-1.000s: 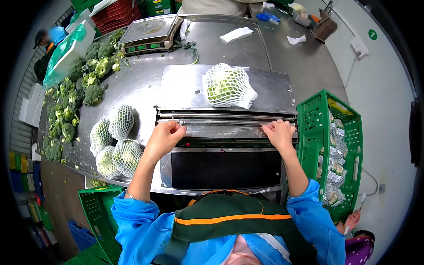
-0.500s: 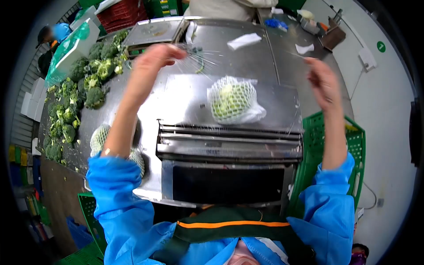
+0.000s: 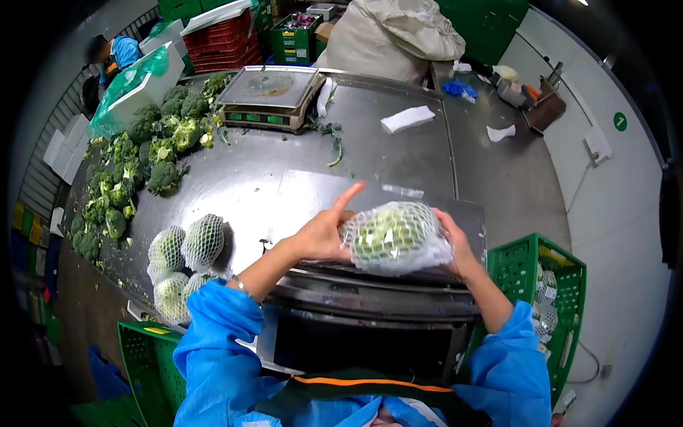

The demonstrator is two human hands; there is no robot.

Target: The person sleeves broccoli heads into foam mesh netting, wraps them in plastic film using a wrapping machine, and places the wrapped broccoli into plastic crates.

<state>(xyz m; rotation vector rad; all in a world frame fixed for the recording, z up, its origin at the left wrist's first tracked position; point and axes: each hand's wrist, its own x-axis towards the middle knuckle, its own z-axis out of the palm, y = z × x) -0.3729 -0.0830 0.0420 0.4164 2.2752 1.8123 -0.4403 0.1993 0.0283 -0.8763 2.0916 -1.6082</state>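
Observation:
A broccoli head in white foam netting and clear film (image 3: pixel 395 238) is held between my two hands above the wrapping machine (image 3: pixel 363 302). My left hand (image 3: pixel 329 231) presses against its left side, with the index finger stretched up and away. The fingers of my right hand (image 3: pixel 455 245) wrap round its right side. Several more netted heads (image 3: pixel 203 242) sit on the metal table (image 3: pixel 249 167), left of my left forearm.
Loose broccoli (image 3: pixel 163 178) is heaped along the table's left side. A scale (image 3: pixel 267 96) stands at the back. Green crates (image 3: pixel 562 285) flank me, the right one holding wrapped packs. A co-worker (image 3: pixel 124 53) is at the far upper left.
Both hands have come down and inward from raised, apart positions and taken hold of the netted broccoli. It is now lifted off the machine's plate. The view has shifted slightly.

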